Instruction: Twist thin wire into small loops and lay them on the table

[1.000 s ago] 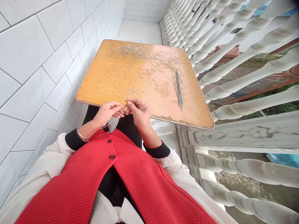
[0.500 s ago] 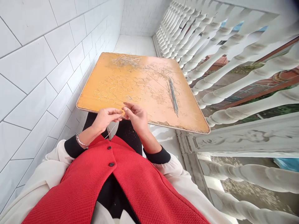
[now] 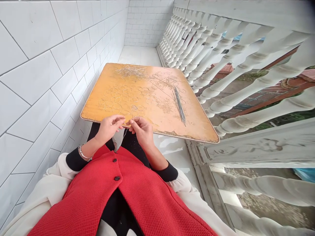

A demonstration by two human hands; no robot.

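Over the near edge of the low table [image 3: 197, 132], my left hand [image 3: 109, 128] and my right hand [image 3: 142, 131] are almost touching. Both have their fingers pinched around a thin wire [image 3: 125, 133], whose loose part hangs below them. Many thin wire rings [image 3: 113, 98] lie on the orange part of the tabletop, just beyond my hands. A tangled heap of wire [image 3: 131, 71] is at the far left of the table. Toward the right lies a bundle of straight grey wires [image 3: 179, 106].
A white tiled wall [image 3: 31, 85] runs along the left. White balusters [image 3: 236, 101] line the right side, with a carved panel [image 3: 265, 147] below them. The table stands over my knees.
The table appears slightly lower in view. My hands also sit a little lower, my left fingers have spread slightly, and less of the hanging wire shows.
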